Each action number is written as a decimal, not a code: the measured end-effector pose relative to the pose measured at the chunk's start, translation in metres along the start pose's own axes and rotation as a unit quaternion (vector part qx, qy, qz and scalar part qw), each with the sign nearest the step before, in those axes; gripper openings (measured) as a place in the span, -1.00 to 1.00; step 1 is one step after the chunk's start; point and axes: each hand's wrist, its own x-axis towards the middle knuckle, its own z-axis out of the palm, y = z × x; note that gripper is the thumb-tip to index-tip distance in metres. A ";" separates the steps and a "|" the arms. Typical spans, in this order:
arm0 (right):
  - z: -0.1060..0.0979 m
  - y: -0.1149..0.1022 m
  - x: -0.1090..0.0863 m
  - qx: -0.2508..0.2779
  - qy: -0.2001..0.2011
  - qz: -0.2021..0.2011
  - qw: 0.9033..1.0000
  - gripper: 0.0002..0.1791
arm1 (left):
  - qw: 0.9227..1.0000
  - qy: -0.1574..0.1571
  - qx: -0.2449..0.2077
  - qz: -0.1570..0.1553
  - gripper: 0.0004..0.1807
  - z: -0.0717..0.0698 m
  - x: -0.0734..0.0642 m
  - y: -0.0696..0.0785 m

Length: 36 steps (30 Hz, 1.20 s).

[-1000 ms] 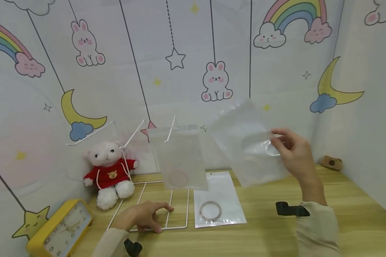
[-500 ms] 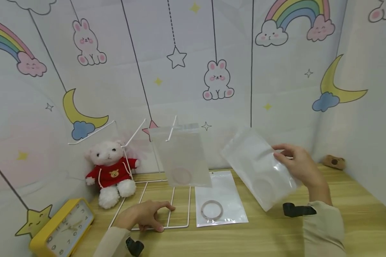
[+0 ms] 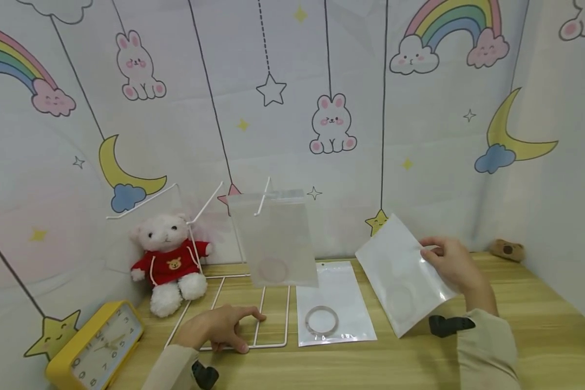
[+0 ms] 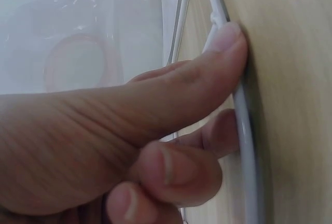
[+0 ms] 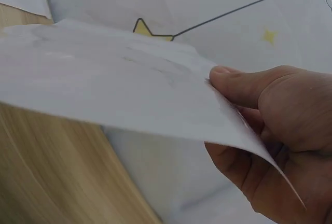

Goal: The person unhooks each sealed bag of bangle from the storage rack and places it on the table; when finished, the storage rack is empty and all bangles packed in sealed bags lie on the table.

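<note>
To the left of the left hand (image 3: pixel 219 327), printed numerals can be read on the pale dial (image 3: pixel 97 352) of the yellow clock (image 3: pixel 58 365): a 4 and a 5 are shown on the side nearer that hand, a 7 lower down, and a 10 on the farther side (the other figures are too small to be told surely)
</note>
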 end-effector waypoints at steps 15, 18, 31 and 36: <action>0.001 0.028 -0.003 -0.029 -0.092 0.059 0.994 -0.66 | 1.000 0.006 0.001 -0.013 -0.33 -0.003 0.001 0.005; 0.002 0.030 -0.003 -0.018 -0.113 0.071 0.991 -0.66 | 1.000 0.006 0.004 -0.014 -0.34 -0.002 0.000 0.004; 0.000 0.033 -0.012 0.022 -0.185 0.114 0.976 -0.52 | 1.000 0.007 0.017 -0.023 -0.35 -0.001 -0.001 0.003; -0.007 0.028 -0.019 0.029 -0.190 0.106 0.976 -0.42 | 1.000 0.012 0.011 -0.011 -0.35 -0.001 -0.002 0.004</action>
